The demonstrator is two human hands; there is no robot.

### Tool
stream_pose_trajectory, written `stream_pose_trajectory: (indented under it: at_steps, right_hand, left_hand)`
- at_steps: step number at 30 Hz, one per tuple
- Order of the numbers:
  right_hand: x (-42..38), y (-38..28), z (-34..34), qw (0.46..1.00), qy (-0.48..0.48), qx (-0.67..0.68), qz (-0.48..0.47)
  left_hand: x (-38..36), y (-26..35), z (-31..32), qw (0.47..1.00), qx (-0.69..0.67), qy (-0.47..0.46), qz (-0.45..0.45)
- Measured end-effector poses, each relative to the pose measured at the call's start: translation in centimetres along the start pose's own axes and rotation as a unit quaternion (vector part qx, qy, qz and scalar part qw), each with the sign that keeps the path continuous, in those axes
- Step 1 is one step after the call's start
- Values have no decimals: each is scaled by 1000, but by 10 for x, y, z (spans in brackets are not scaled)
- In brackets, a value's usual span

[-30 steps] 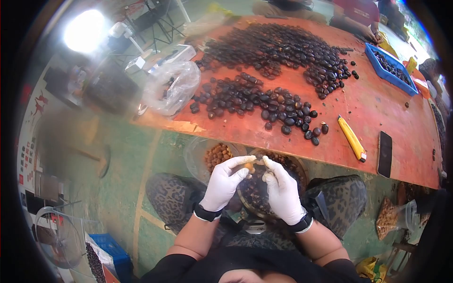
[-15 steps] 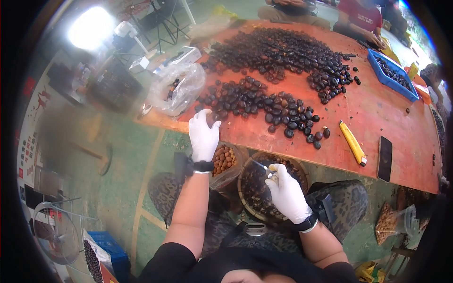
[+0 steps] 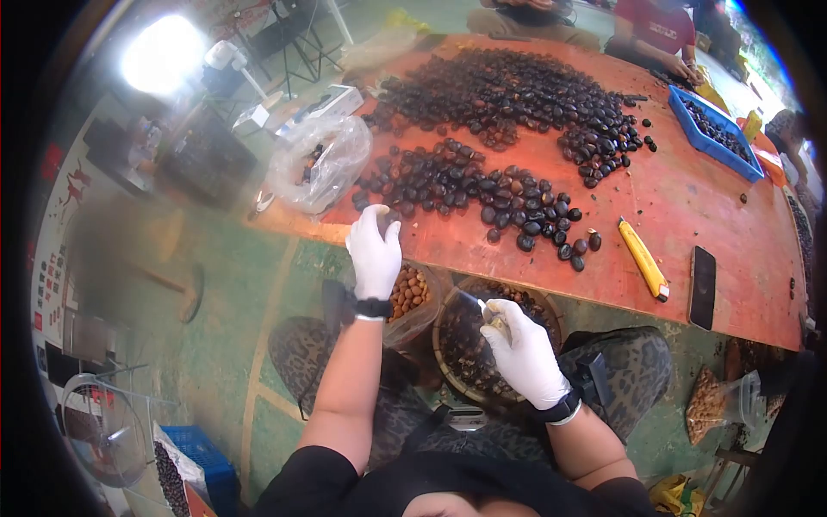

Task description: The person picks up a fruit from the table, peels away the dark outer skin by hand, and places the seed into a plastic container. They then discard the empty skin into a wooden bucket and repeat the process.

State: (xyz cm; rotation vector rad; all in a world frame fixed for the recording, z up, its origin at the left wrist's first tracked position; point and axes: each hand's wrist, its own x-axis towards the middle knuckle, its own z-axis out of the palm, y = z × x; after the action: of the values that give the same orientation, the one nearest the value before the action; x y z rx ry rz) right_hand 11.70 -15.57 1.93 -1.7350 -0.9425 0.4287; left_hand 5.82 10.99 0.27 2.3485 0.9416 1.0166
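My left hand (image 3: 376, 258), in a white glove, is at the table's near edge beside the pile of dark nuts (image 3: 439, 177). Its thumb and fingers are curled round what looks like a dark nut, mostly hidden by the glove. My right hand (image 3: 521, 353), also gloved, is closed on a small knife (image 3: 469, 299) whose thin blade points up and left. Below that blade, a round woven basket (image 3: 441, 349) holds dark shell pieces. Left of the basket, a clear plastic bag (image 3: 422, 320) contains brown shelled nuts (image 3: 407, 293).
On the red table (image 3: 637, 284) lie a yellow box cutter (image 3: 642, 258), a phone (image 3: 702, 289) and a larger nut heap (image 3: 508, 90). A blue tray (image 3: 713, 136) stands far right, a plastic bag (image 3: 319, 168) at left. People sit across the table.
My left hand has shifted slightly down and right, its fingers still curled. My right hand has stayed nearly in place, with the knife turned a little.
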Motion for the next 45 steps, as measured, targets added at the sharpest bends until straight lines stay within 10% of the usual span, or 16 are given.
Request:
stream_pose_trajectory:
  at_steps: [3,7,14,45]
  right_hand:
    - [1,-3,-4,1000,2,-3,7]
    - [0,-6,-7,999,0,43,28]
    - [-3,-12,-12,994,22,100,23]
    - [-5,-19,-11,997,3,78,17]
  left_hand:
    - [-27,23,-2,963,-270,-22,-20]
    - [-66,70,-17,754,-603,-172,-193]
    - [-98,83,-13,661,-686,-225,-203]
    - [-110,77,2,618,-734,-202,-199]
